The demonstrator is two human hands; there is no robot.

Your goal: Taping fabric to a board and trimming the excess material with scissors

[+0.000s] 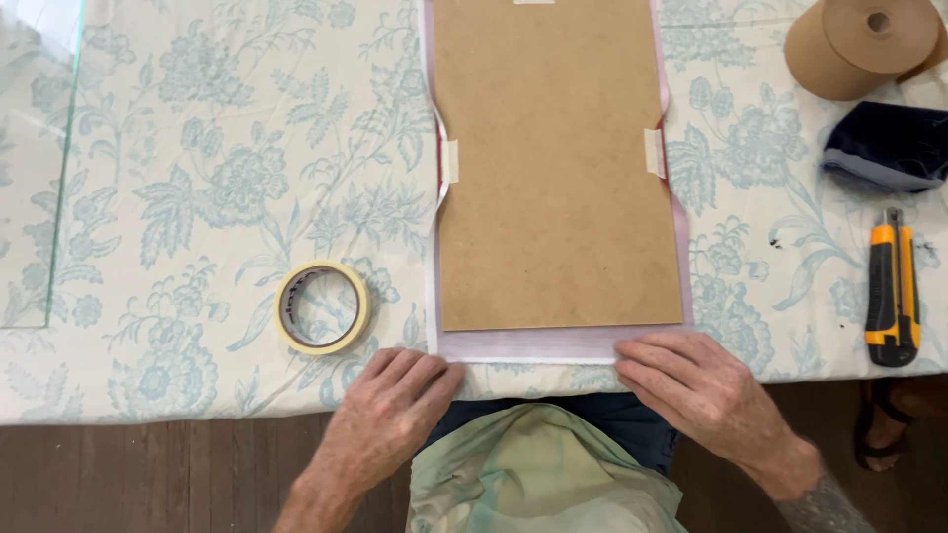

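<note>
At the near table edge, both hands lay flat on the bottom margin of a pale fabric sheet [553, 345] that stuck out from under a brown backing board [558, 168]; left hand [395, 400] sat at the lower left corner, right hand [691, 385] at the lower right, fingers spread and pressing, neither clenched nor gripping anything. Board lay centred on the floral tablecloth [197, 148], fabric showing along both long sides, pinned by a short tape tab on the left edge [450, 161] and another on the right edge [654, 152]. Roll of masking tape [323, 307] lay just left of the left hand, clear of the board. Off to the right, well apart: orange and black utility knife [893, 296], dark blue cloth [889, 146], roll of brown paper tape [859, 44]. Glass pane [39, 148] sat at far left. Nothing lay between the hands and the fabric edge
</note>
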